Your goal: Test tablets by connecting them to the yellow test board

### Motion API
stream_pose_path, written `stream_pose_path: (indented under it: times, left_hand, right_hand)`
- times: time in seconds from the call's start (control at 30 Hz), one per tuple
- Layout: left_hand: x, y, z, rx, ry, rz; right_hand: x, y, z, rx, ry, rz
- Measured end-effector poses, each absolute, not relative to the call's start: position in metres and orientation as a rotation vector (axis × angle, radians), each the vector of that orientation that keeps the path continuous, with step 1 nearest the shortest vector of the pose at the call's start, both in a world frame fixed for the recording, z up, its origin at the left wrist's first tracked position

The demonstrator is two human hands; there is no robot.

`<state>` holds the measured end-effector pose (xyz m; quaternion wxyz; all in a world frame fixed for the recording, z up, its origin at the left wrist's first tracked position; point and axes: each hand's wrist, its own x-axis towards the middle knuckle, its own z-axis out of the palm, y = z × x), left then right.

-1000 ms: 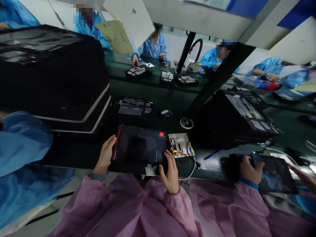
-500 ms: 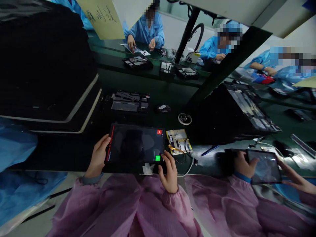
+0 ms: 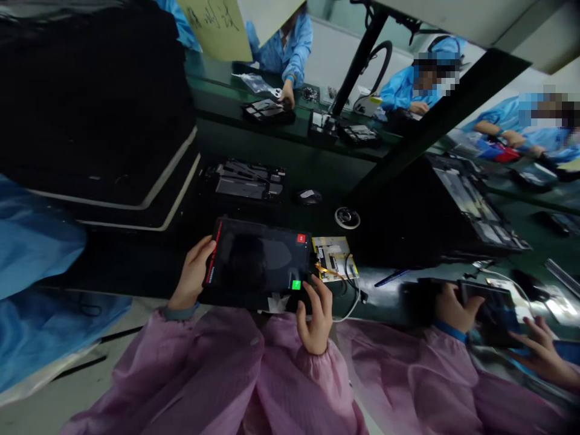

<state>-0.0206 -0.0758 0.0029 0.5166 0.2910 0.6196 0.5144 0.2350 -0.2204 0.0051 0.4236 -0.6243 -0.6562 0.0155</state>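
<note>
A black tablet (image 3: 258, 257) with a lit screen is tilted up a little above the bench edge. Its dark display has red text down the left side, a red square at the upper right and a green square at the lower right. My left hand (image 3: 193, 275) grips the left edge, thumb at the front. By the lower right corner is my right hand (image 3: 316, 314), its fingers apart and the index fingertip close to the green square; I cannot tell whether it touches. A yellow-edged circuit board (image 3: 335, 258) with an orange ribbon and cables lies just right of the tablet.
Behind the tablet are a tray of parts (image 3: 247, 180), a black mouse (image 3: 309, 196) and a round white-rimmed disc (image 3: 347, 217). Black stacks stand left (image 3: 90, 109) and right (image 3: 408, 211). A blue pen (image 3: 392, 277) lies near a co-worker's hand (image 3: 455, 311) holding another tablet.
The view has shifted, so most things sit further right. My left hand keeps its grip; my right fingers are slightly more spread. Across the bench, a co-worker's hand has reached a black tray.
</note>
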Motion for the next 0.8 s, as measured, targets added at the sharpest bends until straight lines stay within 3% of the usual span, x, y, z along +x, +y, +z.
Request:
stream_pose_path:
  times: [0.57, 0.8]
  left_hand:
    - [-0.016, -0.076, 0.015, 0.699, 1.464, 1.239]
    - [-0.016, -0.077, 0.02, 0.736, 1.479, 1.234]
  right_hand:
    - [0.189, -0.202, 0.013, -1.506, -1.956, 0.102]
    - [0.194, -0.161, 0.034, -1.645, -1.879, -0.023]
